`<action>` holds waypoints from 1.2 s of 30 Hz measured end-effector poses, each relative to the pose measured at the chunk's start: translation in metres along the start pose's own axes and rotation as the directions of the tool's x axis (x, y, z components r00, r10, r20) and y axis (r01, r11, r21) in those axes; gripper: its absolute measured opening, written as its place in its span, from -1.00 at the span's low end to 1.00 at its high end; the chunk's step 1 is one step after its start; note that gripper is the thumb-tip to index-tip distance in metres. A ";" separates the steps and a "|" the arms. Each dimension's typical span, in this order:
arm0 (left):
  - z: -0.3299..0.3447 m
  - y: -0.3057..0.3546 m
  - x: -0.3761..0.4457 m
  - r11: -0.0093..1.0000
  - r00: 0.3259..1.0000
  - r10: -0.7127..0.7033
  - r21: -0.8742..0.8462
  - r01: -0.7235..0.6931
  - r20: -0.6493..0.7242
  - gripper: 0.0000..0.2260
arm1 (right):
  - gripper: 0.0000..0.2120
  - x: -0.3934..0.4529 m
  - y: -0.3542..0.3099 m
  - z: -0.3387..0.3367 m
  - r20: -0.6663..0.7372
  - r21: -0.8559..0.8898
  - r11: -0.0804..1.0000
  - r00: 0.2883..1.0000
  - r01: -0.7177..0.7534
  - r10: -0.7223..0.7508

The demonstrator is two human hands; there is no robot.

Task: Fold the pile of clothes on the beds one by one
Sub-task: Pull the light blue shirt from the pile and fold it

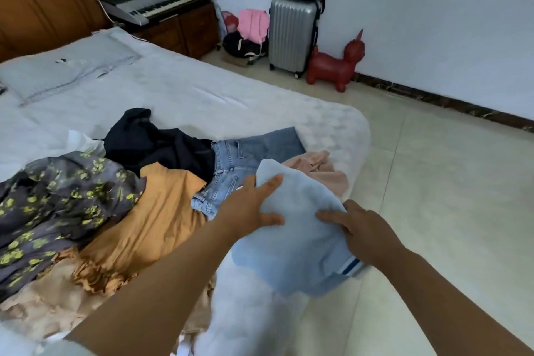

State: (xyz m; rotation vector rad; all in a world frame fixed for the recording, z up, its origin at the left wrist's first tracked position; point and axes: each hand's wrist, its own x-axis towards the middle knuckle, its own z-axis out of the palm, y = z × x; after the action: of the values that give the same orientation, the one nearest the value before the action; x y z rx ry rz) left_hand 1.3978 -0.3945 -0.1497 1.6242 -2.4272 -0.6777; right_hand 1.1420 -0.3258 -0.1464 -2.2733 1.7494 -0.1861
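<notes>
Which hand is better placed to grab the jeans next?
Left. The left hand lies flat on the light blue garment right beside the jeans, its fingers stretched out near the denim. The right hand rests on the garment's far side, towards the bed edge.

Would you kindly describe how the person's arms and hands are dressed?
Both forearms are bare, with no sleeves over them. The left hand and right hand wear no gloves, and no rings, watch or bracelet show. A bit of white cloth shows at the bottom left.
</notes>
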 end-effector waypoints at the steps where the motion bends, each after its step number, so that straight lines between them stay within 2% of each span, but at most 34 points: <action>1: -0.001 0.007 0.020 1.000 1.000 0.015 0.000 -0.015 0.000 -0.18 | -0.59 0.010 0.016 -0.005 -0.006 -0.038 0.999 1.000 -0.010 0.010; 5: 0.000 0.036 0.103 0.999 0.999 0.036 0.039 -0.036 0.010 -0.10 | -0.57 0.057 0.081 -0.025 -0.092 -0.056 0.997 0.995 -0.054 0.049; 8: 0.005 0.055 0.182 0.998 0.999 0.029 0.055 -0.030 0.013 -0.08 | -0.51 0.107 0.145 -0.035 -0.090 -0.119 0.990 0.994 -0.076 0.065; 11: 0.013 0.066 0.265 0.997 0.999 -0.011 0.079 0.009 0.034 -0.07 | -0.54 0.166 0.208 -0.042 -0.097 -0.063 0.997 0.994 -0.050 0.043; 15: 0.022 0.078 0.375 0.990 0.991 -0.120 0.087 0.114 0.064 -0.07 | -0.59 0.253 0.292 -0.051 -0.050 0.090 0.996 0.999 -0.012 0.016; 21: 0.017 0.085 0.510 0.975 0.971 -0.201 0.120 0.185 0.132 -0.10 | -0.56 0.358 0.391 -0.066 0.112 0.104 0.994 0.994 -0.011 0.000; 25: 0.010 0.081 0.584 0.965 0.960 -0.233 0.161 0.208 0.158 -0.14 | -0.55 0.423 0.433 -0.072 0.173 0.204 0.978 0.985 -0.042 0.006; 29: 0.017 0.071 0.634 0.874 0.930 -0.358 0.379 0.304 0.080 -0.18 | -0.46 0.479 0.457 -0.073 0.242 0.035 0.991 0.963 -0.128 0.116; 31: 0.025 0.063 0.638 0.854 0.914 -0.388 0.421 0.305 0.123 -0.22 | -0.46 0.493 0.456 -0.069 0.261 0.023 0.990 0.957 -0.138 0.127; 36: 0.056 0.037 0.597 0.873 0.869 -0.429 0.361 0.329 0.246 -0.38 | -0.52 0.492 0.430 -0.032 0.374 0.092 0.993 0.927 -0.072 0.033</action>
State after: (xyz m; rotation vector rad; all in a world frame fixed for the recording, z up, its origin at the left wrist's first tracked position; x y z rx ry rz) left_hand 1.1042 -0.9066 -0.2595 2.3373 -2.5479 -0.6856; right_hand 0.8642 -0.9054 -0.2687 -2.0226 1.5590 0.1541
